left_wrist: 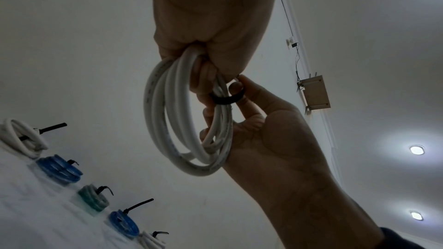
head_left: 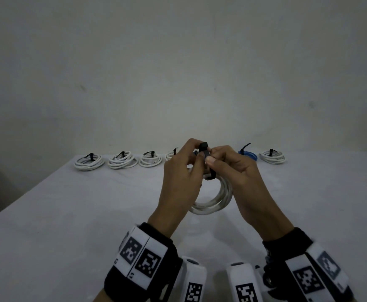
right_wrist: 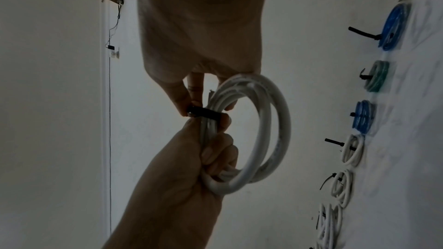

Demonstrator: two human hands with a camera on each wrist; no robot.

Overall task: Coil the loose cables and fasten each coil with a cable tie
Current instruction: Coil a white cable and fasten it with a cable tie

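Observation:
I hold a white cable coil (head_left: 217,201) upright above the table, between both hands. A black cable tie (head_left: 207,159) is looped round the strands at the coil's top. My left hand (head_left: 196,153) has its lower fingers curled round the bundle, and its thumb and forefinger are at the tie's upper end. In the right wrist view the left hand (right_wrist: 215,150) grips the coil (right_wrist: 275,120) just below the tie (right_wrist: 203,114). My right hand (head_left: 211,159) pinches the tie from the right. In the left wrist view its fingers (left_wrist: 236,87) touch the tie (left_wrist: 225,99) round the coil (left_wrist: 163,120).
Several tied coils lie in a row along the table's far edge: white ones (head_left: 88,162) on the left, a blue one (head_left: 249,154) and a white one (head_left: 273,157) on the right. The white-covered table (head_left: 69,214) drops off at its left edge, and a wall stands behind.

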